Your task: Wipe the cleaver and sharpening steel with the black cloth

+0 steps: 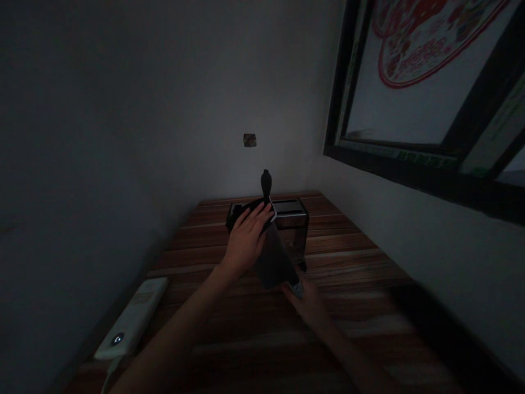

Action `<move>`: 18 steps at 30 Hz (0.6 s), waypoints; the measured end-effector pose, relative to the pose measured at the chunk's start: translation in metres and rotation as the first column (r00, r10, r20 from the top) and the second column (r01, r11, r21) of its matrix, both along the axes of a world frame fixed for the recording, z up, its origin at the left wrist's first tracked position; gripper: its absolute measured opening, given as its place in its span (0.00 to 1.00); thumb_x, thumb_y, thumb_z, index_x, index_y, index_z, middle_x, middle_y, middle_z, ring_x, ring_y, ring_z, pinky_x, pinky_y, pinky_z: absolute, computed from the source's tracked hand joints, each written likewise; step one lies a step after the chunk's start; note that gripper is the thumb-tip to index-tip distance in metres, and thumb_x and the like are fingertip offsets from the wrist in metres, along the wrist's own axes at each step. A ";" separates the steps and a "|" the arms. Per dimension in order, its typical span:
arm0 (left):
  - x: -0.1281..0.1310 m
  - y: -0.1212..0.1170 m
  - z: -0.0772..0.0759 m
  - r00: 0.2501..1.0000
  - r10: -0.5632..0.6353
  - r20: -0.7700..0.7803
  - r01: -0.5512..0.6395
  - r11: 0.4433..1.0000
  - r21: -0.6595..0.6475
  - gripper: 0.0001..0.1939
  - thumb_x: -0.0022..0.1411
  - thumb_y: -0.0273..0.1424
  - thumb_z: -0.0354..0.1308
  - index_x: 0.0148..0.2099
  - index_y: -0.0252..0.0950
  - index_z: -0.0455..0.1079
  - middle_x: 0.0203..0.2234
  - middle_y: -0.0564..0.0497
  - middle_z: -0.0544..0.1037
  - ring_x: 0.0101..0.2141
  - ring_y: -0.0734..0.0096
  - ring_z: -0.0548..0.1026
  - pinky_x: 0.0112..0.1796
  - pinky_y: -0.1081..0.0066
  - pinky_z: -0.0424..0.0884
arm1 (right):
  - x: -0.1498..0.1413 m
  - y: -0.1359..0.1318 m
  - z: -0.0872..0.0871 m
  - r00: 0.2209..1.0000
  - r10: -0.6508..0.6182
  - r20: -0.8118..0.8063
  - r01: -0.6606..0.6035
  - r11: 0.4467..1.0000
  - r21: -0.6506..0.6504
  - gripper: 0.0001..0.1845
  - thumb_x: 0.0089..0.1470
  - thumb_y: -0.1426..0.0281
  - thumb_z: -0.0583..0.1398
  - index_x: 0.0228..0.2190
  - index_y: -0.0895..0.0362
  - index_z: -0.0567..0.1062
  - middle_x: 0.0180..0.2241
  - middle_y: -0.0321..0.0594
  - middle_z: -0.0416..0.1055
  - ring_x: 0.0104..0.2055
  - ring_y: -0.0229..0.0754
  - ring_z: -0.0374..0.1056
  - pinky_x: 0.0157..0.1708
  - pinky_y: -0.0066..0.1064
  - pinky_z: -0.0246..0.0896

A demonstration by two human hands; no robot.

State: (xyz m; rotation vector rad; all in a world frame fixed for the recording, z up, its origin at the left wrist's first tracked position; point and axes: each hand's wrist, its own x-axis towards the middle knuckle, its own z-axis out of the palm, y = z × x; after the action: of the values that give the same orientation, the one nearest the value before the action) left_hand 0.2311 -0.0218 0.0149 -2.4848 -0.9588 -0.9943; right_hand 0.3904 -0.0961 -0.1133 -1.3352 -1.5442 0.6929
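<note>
Right hand (pixel 307 301) grips cleaver (pixel 275 260) | window frame (pixel 383 152): green lettering, unreadable

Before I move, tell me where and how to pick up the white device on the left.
Best to take the white device mid-length across its long sides, from above: it is long, narrow and lies flat on the table. Avoid the near end, where the cable attaches.

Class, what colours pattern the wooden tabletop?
The wooden tabletop is reddish brown with paler streaks, clearest in the head view.
</note>
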 end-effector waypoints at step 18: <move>0.004 -0.028 -0.042 0.996 -0.069 -0.063 0.066 0.996 -0.058 0.27 0.56 0.18 0.44 0.58 0.34 0.53 0.57 0.47 0.60 0.59 0.68 0.52 0.57 0.58 0.50 | -0.002 0.000 -0.002 0.999 -0.001 -0.041 0.001 1.000 0.003 0.17 0.49 0.67 0.56 0.42 0.58 0.71 0.31 0.41 0.75 0.37 0.44 0.71 0.36 0.32 0.66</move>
State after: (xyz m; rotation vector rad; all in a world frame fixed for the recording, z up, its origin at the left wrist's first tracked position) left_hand 0.2350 -0.0497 -0.0271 -2.5943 -0.9002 -0.9133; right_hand 0.3889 -0.0964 -0.1151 -1.3118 -1.5109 0.7125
